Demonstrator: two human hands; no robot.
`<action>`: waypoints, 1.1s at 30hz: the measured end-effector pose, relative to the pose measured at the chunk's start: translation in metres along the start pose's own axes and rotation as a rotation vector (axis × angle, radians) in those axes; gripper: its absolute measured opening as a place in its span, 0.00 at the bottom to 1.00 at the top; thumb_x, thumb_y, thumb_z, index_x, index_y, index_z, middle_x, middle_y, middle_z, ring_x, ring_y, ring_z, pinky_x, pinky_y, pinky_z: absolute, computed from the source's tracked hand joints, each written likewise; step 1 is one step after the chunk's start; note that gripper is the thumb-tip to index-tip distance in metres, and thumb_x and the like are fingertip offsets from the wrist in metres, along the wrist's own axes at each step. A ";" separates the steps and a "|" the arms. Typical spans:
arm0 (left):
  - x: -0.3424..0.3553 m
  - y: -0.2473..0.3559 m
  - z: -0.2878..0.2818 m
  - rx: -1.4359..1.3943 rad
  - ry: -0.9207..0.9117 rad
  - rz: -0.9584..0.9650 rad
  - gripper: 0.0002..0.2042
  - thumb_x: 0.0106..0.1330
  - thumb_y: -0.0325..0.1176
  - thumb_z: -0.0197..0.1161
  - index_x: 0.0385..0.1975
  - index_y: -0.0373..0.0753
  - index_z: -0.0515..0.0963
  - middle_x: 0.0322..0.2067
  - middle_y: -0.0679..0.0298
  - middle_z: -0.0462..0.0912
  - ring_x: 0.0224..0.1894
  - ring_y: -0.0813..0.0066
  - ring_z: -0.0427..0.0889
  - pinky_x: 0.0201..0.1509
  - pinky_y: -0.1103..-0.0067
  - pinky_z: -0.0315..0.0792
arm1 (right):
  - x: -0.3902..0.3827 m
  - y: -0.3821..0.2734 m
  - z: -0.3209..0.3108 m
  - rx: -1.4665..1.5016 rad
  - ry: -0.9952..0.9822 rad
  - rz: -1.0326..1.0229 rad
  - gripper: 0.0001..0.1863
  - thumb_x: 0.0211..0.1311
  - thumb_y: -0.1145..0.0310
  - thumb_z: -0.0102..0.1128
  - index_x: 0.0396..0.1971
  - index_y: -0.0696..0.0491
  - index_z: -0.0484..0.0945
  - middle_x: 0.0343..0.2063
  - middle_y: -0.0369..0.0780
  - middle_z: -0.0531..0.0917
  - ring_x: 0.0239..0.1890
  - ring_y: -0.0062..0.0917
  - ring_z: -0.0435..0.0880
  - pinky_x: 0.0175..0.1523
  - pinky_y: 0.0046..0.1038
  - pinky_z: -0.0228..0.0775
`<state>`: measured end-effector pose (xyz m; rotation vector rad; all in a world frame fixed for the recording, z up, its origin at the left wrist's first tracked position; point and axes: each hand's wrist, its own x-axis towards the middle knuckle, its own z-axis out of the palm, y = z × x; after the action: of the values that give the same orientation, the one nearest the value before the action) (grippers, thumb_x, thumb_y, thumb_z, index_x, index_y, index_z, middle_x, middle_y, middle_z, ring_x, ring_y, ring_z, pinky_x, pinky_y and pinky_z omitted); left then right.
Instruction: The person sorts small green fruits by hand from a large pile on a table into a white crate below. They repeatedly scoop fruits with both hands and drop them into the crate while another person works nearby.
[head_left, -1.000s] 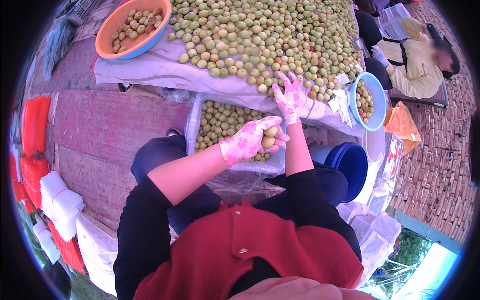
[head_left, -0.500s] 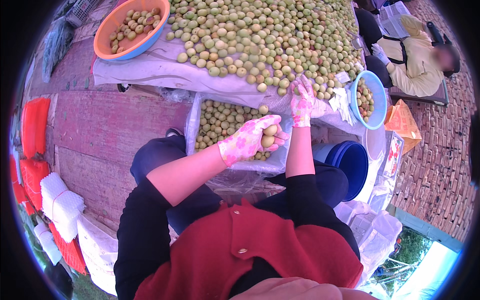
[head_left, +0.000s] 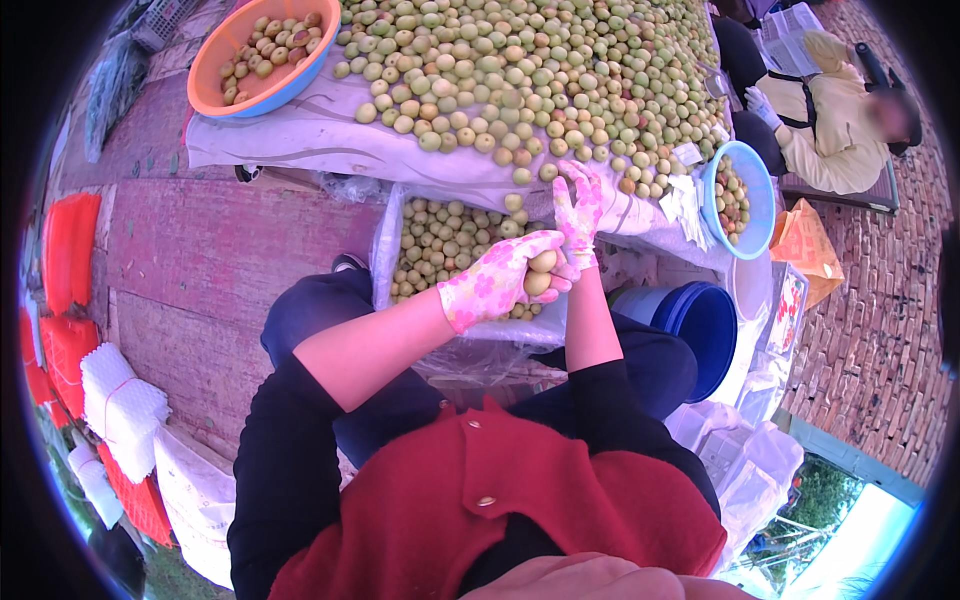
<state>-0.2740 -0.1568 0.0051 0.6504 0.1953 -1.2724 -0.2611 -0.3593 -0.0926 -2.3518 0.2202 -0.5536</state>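
My left hand [head_left: 505, 280], in a pink floral glove, is closed on small round yellowish fruits [head_left: 541, 272] above a plastic-lined crate [head_left: 445, 235] packed with similar fruit. My right hand [head_left: 578, 215], gloved alike, is just above and right of it at the edge of the cloth-covered table [head_left: 270, 145], fingers apart and slightly bent, with no held fruit visible. A broad pile of green-yellow fruit [head_left: 520, 70] spreads over the table beyond both hands.
An orange basin [head_left: 210, 80] and light-blue basin [head_left: 760, 200] hold fruit. A blue bucket [head_left: 705, 340] stands by my right leg. A co-worker [head_left: 825, 150] sits at upper right. Red netting [head_left: 70, 250] and white foam nets [head_left: 120, 400] lie left.
Over the last half second my right hand has moved leftward and down from the fruit at the table edge, closer to my left hand, which has stayed almost still.
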 end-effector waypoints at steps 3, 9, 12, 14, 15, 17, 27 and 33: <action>0.001 0.000 -0.001 -0.009 -0.010 -0.022 0.18 0.70 0.48 0.54 0.44 0.38 0.76 0.37 0.61 0.83 0.38 0.76 0.83 0.39 0.79 0.78 | 0.009 0.005 0.015 -0.215 0.000 -0.116 0.22 0.55 0.70 0.61 0.53 0.50 0.76 0.57 0.48 0.72 0.60 0.44 0.68 0.65 0.43 0.58; 0.000 0.001 -0.002 -0.021 -0.003 -0.018 0.17 0.71 0.47 0.53 0.39 0.38 0.76 0.38 0.58 0.83 0.37 0.74 0.83 0.39 0.79 0.78 | 0.011 0.016 0.012 -0.201 -0.164 0.008 0.25 0.49 0.79 0.56 0.52 0.53 0.76 0.55 0.49 0.73 0.59 0.45 0.70 0.64 0.41 0.62; 0.003 0.000 -0.002 -0.039 -0.016 -0.017 0.15 0.71 0.46 0.53 0.34 0.39 0.75 0.38 0.56 0.84 0.35 0.72 0.83 0.40 0.76 0.79 | 0.003 0.009 -0.002 0.167 -0.205 0.172 0.18 0.56 0.76 0.58 0.49 0.56 0.79 0.47 0.45 0.80 0.50 0.33 0.78 0.56 0.32 0.69; 0.003 -0.002 -0.002 -0.059 -0.037 0.000 0.16 0.71 0.46 0.53 0.33 0.37 0.75 0.37 0.54 0.83 0.35 0.71 0.83 0.40 0.76 0.79 | 0.008 -0.001 -0.005 0.427 -0.202 0.290 0.14 0.60 0.72 0.60 0.47 0.57 0.81 0.42 0.42 0.84 0.45 0.24 0.81 0.52 0.27 0.72; 0.004 -0.002 -0.002 -0.057 -0.028 -0.001 0.16 0.71 0.46 0.53 0.33 0.37 0.75 0.37 0.54 0.83 0.35 0.71 0.83 0.40 0.76 0.79 | 0.016 -0.008 -0.005 0.419 -0.139 0.310 0.14 0.61 0.72 0.60 0.47 0.58 0.81 0.43 0.42 0.83 0.46 0.24 0.80 0.52 0.27 0.71; 0.003 -0.002 -0.002 -0.054 -0.007 -0.004 0.16 0.71 0.45 0.53 0.33 0.36 0.75 0.37 0.53 0.83 0.34 0.71 0.83 0.40 0.75 0.79 | 0.041 -0.020 -0.002 0.407 -0.028 0.271 0.14 0.61 0.72 0.58 0.47 0.58 0.80 0.44 0.42 0.83 0.47 0.25 0.80 0.53 0.27 0.71; 0.008 0.009 -0.008 -0.064 -0.122 0.046 0.18 0.71 0.46 0.54 0.41 0.34 0.77 0.40 0.57 0.83 0.38 0.72 0.83 0.40 0.78 0.79 | 0.102 -0.035 0.069 -0.139 -0.175 -0.298 0.20 0.59 0.69 0.58 0.54 0.48 0.77 0.56 0.42 0.76 0.59 0.36 0.73 0.63 0.37 0.62; 0.000 0.005 -0.009 0.014 -0.242 0.198 0.15 0.72 0.41 0.53 0.40 0.34 0.76 0.39 0.57 0.83 0.41 0.73 0.84 0.40 0.82 0.80 | 0.036 -0.037 0.049 -0.127 -0.134 -0.393 0.14 0.58 0.69 0.59 0.45 0.50 0.82 0.50 0.42 0.81 0.55 0.38 0.77 0.58 0.39 0.67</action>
<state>-0.2672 -0.1508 0.0000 0.5086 -0.0758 -1.1502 -0.2065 -0.3135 -0.0885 -2.5599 -0.2833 -0.5761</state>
